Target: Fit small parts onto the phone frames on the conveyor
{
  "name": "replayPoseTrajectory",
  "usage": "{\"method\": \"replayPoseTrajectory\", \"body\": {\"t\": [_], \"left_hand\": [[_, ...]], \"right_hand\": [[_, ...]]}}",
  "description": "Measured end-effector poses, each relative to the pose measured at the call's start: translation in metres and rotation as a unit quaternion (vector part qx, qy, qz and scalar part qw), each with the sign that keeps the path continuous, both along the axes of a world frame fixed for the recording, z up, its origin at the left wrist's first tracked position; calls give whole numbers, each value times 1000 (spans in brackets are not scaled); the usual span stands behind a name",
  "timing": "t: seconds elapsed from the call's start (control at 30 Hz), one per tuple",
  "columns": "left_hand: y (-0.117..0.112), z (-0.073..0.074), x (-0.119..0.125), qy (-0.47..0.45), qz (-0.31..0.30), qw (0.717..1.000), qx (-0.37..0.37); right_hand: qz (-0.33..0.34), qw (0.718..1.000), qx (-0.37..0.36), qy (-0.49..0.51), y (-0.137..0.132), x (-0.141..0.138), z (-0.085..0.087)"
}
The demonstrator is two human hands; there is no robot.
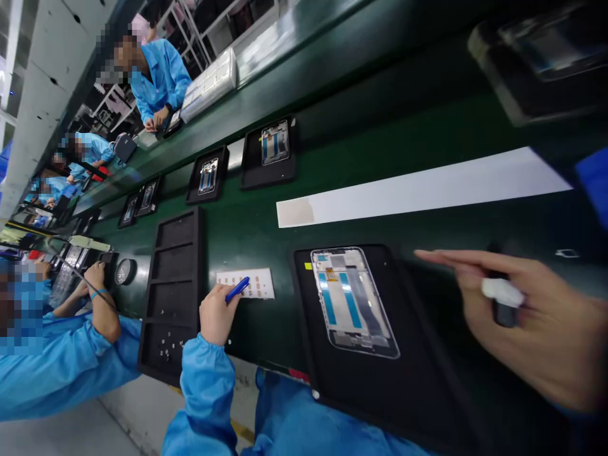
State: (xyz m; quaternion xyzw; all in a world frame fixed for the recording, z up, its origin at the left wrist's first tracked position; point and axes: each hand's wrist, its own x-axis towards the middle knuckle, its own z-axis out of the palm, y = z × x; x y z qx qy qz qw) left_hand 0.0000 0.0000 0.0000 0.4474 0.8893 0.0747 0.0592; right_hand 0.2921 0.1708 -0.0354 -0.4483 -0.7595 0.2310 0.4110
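My left hand [217, 315] is closed round blue tweezers [237, 290], whose tip rests on a white sheet of small stickers [256, 282] on the green belt. A phone frame [354, 301] with blue strips lies in a black tray [342, 373] right in front of me. Close to the camera, my right hand [527, 323] hovers to the right of that tray. Its forefinger is stretched out, and the other fingers grip a small dark tool with a white tip [501, 297].
A long black compartment tray [173, 297] with tiny parts sits left of the sticker sheet. A white strip [427, 187] runs along the belt. More trays with phone frames [269, 152] [208, 175] lie further up. Co-workers in blue coats sit at my left [57, 354] and across the belt [159, 79].
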Motion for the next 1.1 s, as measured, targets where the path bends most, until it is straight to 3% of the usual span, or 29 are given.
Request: {"method": "replayPoseTrajectory", "body": {"t": [0.13, 0.27, 0.33, 0.4, 0.5, 0.63, 0.83, 1.1], "left_hand": [[0, -4, 5, -36, -29, 998, 44], [2, 0, 10, -76, -39, 966, 243], [6, 2, 13, -81, -13, 935, 344], [11, 2, 16, -109, 9, 911, 398], [16, -2, 20, -180, 4, 914, 364], [10, -3, 22, -203, -12, 931, 304], [-7, -6, 21, -184, -7, 947, 264], [-6, -23, 18, -174, -35, 951, 254]], "right_hand": [[99, 995, 13, 12, 2, -11, 5], [258, 966, -9, -13, -3, -41, 9], [310, 950, -5, -45, -10, -63, 10], [343, 936, 18, -75, -19, -88, 8], [368, 924, 64, -86, -30, -123, 1], [384, 916, 74, -94, -31, -147, -11], [395, 909, 73, -112, -26, -149, -16], [387, 911, 78, -121, -26, -149, -15]]}}
